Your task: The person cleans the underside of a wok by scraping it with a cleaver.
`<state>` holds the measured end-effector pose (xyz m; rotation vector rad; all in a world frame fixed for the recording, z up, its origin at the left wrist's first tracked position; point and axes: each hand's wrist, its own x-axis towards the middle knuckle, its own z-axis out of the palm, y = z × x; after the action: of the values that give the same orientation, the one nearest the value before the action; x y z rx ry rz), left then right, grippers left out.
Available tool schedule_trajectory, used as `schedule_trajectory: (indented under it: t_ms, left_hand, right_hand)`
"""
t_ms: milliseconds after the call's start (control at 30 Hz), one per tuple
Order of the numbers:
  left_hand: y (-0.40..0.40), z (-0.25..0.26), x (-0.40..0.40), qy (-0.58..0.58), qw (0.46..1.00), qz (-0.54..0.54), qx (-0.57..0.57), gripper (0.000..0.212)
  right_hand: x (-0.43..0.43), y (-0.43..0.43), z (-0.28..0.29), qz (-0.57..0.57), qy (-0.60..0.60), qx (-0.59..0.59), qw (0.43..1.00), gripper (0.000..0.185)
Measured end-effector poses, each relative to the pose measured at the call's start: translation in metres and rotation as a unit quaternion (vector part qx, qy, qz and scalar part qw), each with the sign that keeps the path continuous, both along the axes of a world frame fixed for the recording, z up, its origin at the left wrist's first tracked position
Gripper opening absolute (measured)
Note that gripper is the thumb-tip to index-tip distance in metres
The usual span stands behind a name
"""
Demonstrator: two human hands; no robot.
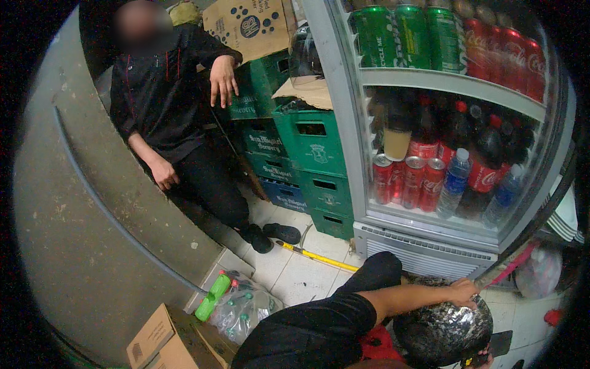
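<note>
A dark, scuffed metal wok [442, 332] is tilted in front of me at the lower right, its rounded surface showing shiny bare patches. My left hand [463, 293] grips the upper edge of it, the bare forearm reaching across from a black sleeve. Only the fingers of my right hand [483, 359] show, low at the picture's edge. They are closed around a black and yellow tool [467, 362], mostly cut off and hidden by the wok. A flat dark piece [501, 342] sticks out beside them; I cannot tell what it belongs to.
A glass-door drinks fridge [426, 246] stands ahead, beside stacked green bottle crates [325, 152]. At the left another person [161, 92] leans by a wall. A yellow pole [318, 258] lies on white tiles. Bagged plastic bottles [244, 309] and a cardboard box [152, 339] are at lower left.
</note>
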<state>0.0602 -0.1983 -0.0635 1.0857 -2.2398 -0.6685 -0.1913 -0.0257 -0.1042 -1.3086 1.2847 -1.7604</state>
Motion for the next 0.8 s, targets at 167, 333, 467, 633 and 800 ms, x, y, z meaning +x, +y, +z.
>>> schedule_trajectory:
  t_ms: [167,333,467,633,800]
  left_hand:
    - [0.004,-0.016,0.005,-0.028,0.999,0.011,0.025,0.058]
    - [0.006,0.008,0.003,-0.068,0.996,-0.017,0.058,0.069]
    - [-0.002,-0.040,0.016,-0.084,0.995,0.048,0.000,0.055]
    - [-0.003,0.011,0.011,-0.166,0.979,0.068,0.099,0.066]
    - [-0.010,-0.006,0.012,-0.126,0.991,0.043,-0.014,0.056]
  right_hand:
    - [0.007,0.004,0.013,0.000,-0.059,0.057,0.997,0.050]
    - [0.008,0.003,0.042,-0.041,-0.215,0.185,0.958,0.047]
    - [-0.013,-0.001,-0.004,-0.053,-0.424,0.236,0.873,0.023]
    - [-0.005,-0.005,0.029,-0.158,-0.413,0.271,0.855,0.027]
    - [0.015,-0.006,0.044,-0.109,-0.499,0.231,0.828,0.019]
